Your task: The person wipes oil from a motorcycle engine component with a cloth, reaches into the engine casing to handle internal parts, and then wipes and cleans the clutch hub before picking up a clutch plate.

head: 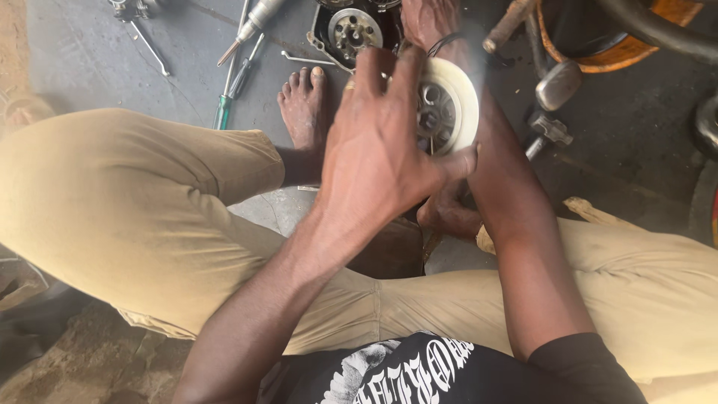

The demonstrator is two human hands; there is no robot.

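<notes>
Head view: the left hand [378,142] grips the near rim of a round metal clutch part [447,105], fingers spread across its face. The right hand [428,19] reaches to the engine casing [351,30] at 12 o'clock; its grip cannot be determined. A green-handled screwdriver [233,86] lies at 10 o'clock on the concrete floor [90,52]. A hammer [550,131] lies at 2 o'clock.

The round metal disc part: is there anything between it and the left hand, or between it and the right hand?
Nothing visible does. The left hand lies spread directly over the near face of the round metal disc part. The right hand is beyond the disc at the engine part; whether it touches the disc cannot be told.
</notes>
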